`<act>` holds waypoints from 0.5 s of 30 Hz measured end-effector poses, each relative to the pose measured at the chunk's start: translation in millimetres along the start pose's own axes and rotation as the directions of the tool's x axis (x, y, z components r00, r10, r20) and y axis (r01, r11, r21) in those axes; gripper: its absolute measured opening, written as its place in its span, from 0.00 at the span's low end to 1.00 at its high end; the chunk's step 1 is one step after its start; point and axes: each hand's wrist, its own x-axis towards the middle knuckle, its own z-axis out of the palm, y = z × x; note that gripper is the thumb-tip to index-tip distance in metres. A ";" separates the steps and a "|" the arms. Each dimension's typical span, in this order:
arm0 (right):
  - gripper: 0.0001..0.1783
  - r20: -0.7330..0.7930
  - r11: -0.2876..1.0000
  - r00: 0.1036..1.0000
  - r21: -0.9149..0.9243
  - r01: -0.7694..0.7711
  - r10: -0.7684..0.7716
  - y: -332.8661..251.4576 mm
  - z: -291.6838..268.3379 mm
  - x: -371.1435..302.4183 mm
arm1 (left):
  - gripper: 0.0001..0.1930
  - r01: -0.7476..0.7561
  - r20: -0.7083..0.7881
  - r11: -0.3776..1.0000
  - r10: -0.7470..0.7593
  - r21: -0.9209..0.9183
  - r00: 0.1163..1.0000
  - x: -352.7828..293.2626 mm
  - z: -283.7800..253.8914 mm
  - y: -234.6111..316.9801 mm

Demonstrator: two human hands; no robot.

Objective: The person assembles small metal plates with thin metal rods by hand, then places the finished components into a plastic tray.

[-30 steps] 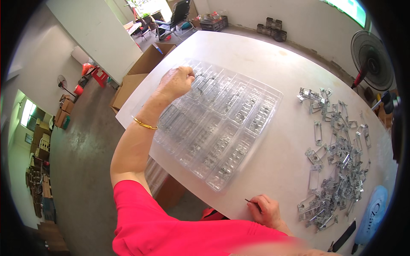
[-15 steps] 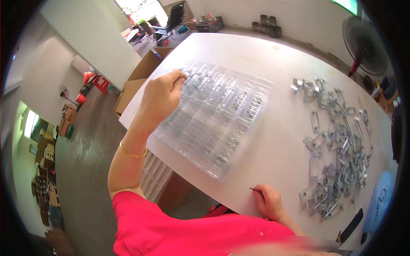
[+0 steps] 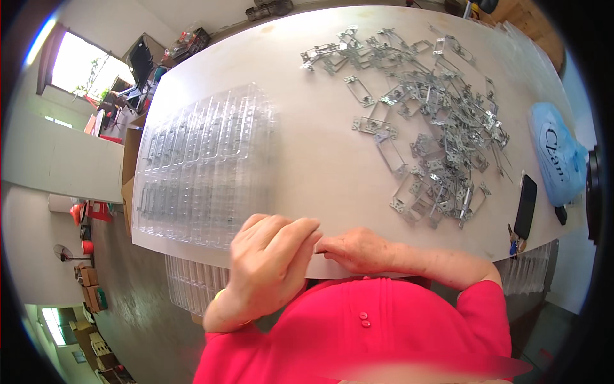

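Note:
My left hand [image 3: 272, 259] is over the table's near edge, its fingers curled and drawn together. What it may hold is hidden behind the fingers. Touching or almost touching it, my right hand [image 3: 358, 248] pinches a thin dark piece [image 3: 321, 251], whose kind I cannot make out. Beyond my left hand lies a clear plastic tray [image 3: 256, 128] with rows of slots, many of them holding small metal parts. Farther right, a heap of metal brackets [image 3: 441, 121] with thin rods and rectangular frames spreads over the white table [image 3: 307, 160].
A black phone [image 3: 526, 208] and a blue plastic bag [image 3: 555, 157] lie at the table's right side, with keys [image 3: 513, 242] beside the phone. Ribbed clear trays [image 3: 192, 281] stand below the near left edge. Clear plastic sheeting [image 3: 524, 51] rests at the far right.
My left hand has come back from the tray's far side to my right hand at the near edge. The view has turned toward the right, and the right hand still pinches the dark piece.

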 end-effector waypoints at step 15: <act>0.09 -0.017 0.957 0.981 0.218 0.190 -0.191 32.4 -0.8 -36.4 | 0.14 -0.197 0.223 0.976 0.173 0.090 0.959 93.8 184.0 -58.8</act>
